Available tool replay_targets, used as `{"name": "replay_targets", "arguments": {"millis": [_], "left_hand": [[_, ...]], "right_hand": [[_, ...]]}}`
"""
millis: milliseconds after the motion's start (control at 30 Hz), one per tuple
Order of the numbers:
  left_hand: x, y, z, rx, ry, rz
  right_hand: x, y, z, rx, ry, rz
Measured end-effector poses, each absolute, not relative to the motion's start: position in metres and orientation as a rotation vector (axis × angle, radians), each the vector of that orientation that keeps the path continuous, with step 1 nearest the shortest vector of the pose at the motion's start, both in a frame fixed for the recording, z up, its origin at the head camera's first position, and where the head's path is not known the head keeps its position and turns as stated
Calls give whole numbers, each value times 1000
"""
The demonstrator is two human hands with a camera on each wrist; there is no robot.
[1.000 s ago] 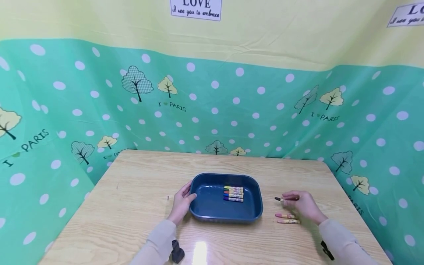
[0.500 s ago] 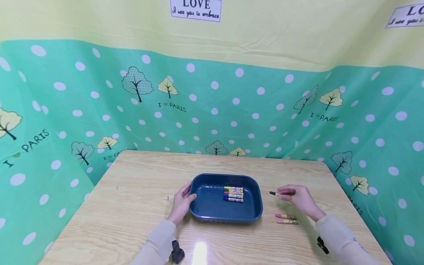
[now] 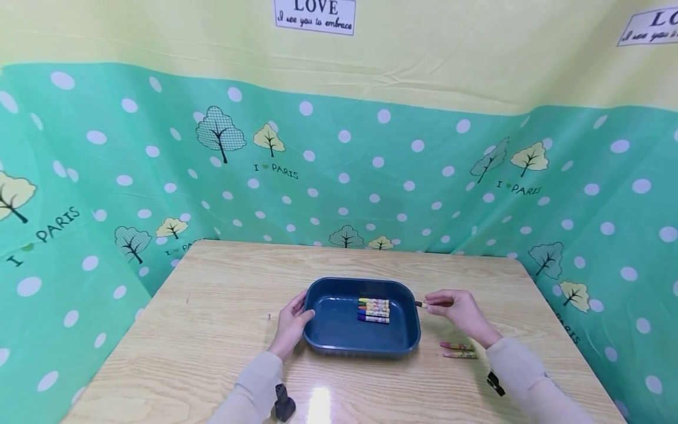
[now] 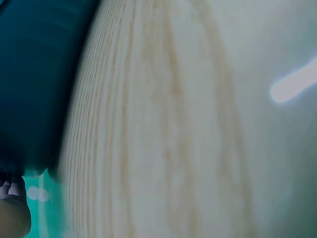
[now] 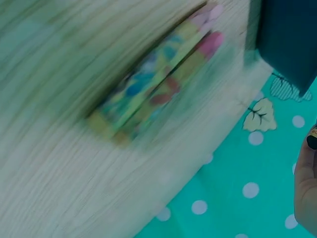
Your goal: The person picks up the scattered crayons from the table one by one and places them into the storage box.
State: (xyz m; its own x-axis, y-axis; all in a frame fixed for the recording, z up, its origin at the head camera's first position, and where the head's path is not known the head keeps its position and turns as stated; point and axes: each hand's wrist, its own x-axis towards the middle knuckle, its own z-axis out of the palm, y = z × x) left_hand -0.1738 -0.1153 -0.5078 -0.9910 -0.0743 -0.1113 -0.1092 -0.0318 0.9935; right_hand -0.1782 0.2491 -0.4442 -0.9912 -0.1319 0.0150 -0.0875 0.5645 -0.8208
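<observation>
My left hand [image 3: 289,324] holds the left end of a dark blue tray [image 3: 360,352], thumb over the rim and fingers along the outside. Near the tray's right rim, my right hand [image 3: 458,312] pinches a dark-tipped crayon [image 3: 421,304] between thumb and fingertips, its tip pointing left. Several crayons [image 3: 374,312] with yellow, orange and blue tips lie side by side inside the tray. To the tray's right, a pair of pink-tipped crayons [image 5: 153,84] lies on the table below my right hand. Only a bit of the left hand [image 4: 12,210] enters the left wrist view.
The wooden table [image 3: 233,277] extends around the tray, with a tiny piece [image 3: 268,317] lying left of the left hand. A green and yellow curtain [image 3: 339,165] hangs behind and at both sides. Black wrist devices [image 3: 284,403] sit at both sleeves.
My right hand has moved left and slightly away from me with the dark-tipped crayon, from above the pink crayons to the tray's right rim. The left hand and tray stay put.
</observation>
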Motion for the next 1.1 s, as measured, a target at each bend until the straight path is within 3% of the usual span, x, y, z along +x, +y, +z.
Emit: {"name": "replay_targets", "arguments": {"millis": [1100], "left_hand": [[-172,-111,-509,-213,2266,2201]], "right_hand": [[-189,173,-462,-363,2652,-1487]]}}
